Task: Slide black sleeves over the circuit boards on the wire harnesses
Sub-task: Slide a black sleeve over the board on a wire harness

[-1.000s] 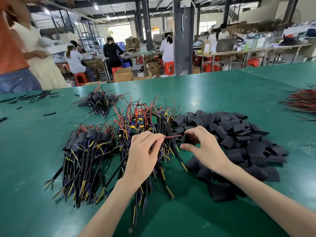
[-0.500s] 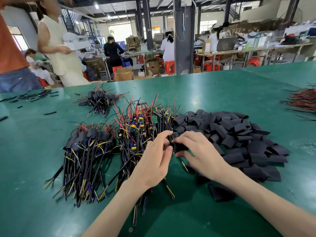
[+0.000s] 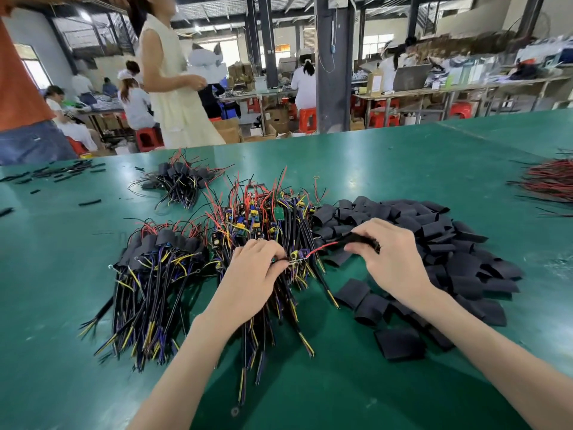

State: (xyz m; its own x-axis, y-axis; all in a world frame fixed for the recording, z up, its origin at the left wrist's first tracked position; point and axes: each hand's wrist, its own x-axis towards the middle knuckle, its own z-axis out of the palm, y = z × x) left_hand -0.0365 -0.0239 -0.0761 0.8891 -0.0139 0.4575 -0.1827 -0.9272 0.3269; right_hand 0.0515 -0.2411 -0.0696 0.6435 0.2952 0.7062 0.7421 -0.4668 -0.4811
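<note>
My left hand (image 3: 254, 271) pinches one wire harness (image 3: 298, 255) by its small circuit board, just above the middle pile of bare harnesses (image 3: 263, 225). A red wire runs from that board to the right into a black sleeve (image 3: 361, 240), which my right hand (image 3: 392, 259) grips. The board itself is still outside the sleeve. A big heap of loose black sleeves (image 3: 440, 243) lies right of my hands. A pile of sleeved harnesses (image 3: 158, 259) lies to the left.
The green table (image 3: 403, 169) also carries a smaller sleeved bundle (image 3: 179, 181) at the back, short black tube pieces (image 3: 62, 172) at far left and red and black wires (image 3: 548, 184) at the right edge. People stand and sit beyond the table's far edge.
My hands, close together half a second ago, have drawn apart. The right hand moved right with the sleeve, and the red wire now stretches between them.
</note>
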